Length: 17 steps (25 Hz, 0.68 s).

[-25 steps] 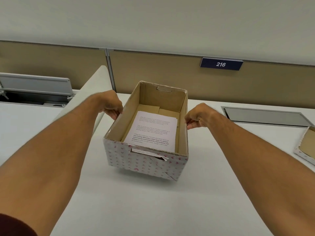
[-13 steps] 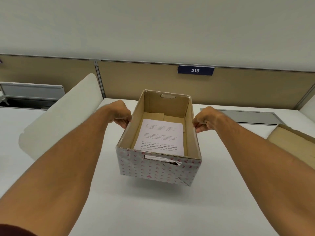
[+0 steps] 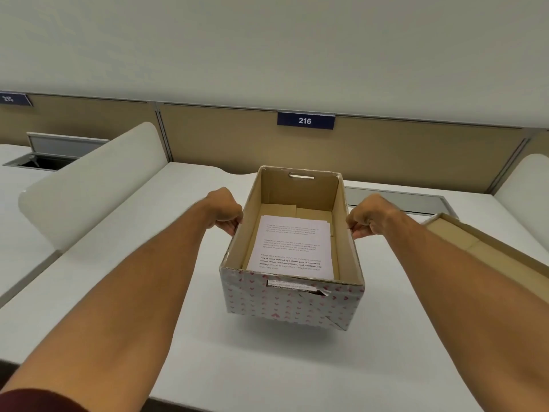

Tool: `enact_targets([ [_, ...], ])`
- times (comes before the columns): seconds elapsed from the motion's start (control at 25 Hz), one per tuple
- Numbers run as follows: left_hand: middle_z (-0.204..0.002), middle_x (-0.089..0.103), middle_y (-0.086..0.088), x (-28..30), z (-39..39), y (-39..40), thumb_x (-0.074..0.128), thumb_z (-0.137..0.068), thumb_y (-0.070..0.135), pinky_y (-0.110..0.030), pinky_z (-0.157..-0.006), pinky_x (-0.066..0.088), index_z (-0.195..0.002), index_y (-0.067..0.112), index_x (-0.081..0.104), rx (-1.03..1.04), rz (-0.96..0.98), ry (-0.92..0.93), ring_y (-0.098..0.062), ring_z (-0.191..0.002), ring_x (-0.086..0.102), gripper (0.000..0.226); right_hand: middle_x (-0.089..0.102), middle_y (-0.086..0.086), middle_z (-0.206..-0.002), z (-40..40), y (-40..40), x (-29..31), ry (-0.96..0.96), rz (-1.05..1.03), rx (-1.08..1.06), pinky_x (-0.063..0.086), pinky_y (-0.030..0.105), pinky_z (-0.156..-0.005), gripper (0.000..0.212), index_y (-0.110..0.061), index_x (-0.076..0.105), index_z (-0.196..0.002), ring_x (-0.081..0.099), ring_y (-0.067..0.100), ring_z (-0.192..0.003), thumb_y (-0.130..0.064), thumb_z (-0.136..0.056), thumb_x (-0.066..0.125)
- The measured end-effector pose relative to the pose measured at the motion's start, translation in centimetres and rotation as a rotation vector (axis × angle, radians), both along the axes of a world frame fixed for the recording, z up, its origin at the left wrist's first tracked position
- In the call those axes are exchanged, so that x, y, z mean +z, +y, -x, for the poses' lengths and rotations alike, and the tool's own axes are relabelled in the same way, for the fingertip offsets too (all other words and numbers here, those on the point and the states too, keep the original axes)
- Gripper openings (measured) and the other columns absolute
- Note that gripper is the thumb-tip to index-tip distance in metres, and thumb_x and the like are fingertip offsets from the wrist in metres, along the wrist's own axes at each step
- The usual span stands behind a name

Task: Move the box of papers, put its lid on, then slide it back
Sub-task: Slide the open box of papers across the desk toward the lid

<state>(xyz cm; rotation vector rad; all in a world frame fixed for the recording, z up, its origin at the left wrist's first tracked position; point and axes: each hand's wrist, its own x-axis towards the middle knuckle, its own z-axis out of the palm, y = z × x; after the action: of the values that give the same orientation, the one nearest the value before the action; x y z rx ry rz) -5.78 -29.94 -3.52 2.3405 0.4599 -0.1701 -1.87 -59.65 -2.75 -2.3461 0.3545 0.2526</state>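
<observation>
Box (image 3: 292, 304) gripped by both hands (lid (image 3: 487, 248) lies right).

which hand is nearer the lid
Right. The right hand grips the box wall on the side where the lid lies; the left hand grips the opposite wall.

Bare forearms, dark red sleeve (image 3: 35, 401) edge at left arm

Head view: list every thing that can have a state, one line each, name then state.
box: open, no lid on, held by both side walls
papers: lying flat inside the box, printed side up
lid: off, lying inside-up on the desk at right
left hand: grip shut on the box's left wall
right hand: grip shut on the box's right wall
</observation>
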Motion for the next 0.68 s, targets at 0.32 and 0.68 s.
enact_targets([
  [0.32,-0.076,0.072,-0.014,-0.9,1.1,-3.6,0.071,-0.084,0.010,-0.040,-0.075,0.062,-0.078,0.000,0.066,0.042,-0.032,-0.012,-0.026,-0.065,0.074,0.013,0.067,0.019,-0.068,1.3,-3.4,-1.7,-0.066,-0.040,-0.043,0.063,0.040,-0.067,0.013,0.005,0.065,-0.069,0.070,0.028,-0.057,0.004,-0.079,0.073],
  [0.68,-0.077,0.072,-0.013,-1.8,-1.2,-2.2,0.070,-0.085,0.011,-0.040,-0.075,0.062,-0.079,0.001,0.067,0.016,0.000,0.026,-0.025,-0.064,0.074,0.012,0.064,0.014,-0.060,0.1,-2.0,-2.6,-0.071,0.004,-0.112,0.062,0.034,-0.059,0.020,0.000,0.061,-0.065,0.068,0.023,-0.050,0.002,-0.081,0.072],
])
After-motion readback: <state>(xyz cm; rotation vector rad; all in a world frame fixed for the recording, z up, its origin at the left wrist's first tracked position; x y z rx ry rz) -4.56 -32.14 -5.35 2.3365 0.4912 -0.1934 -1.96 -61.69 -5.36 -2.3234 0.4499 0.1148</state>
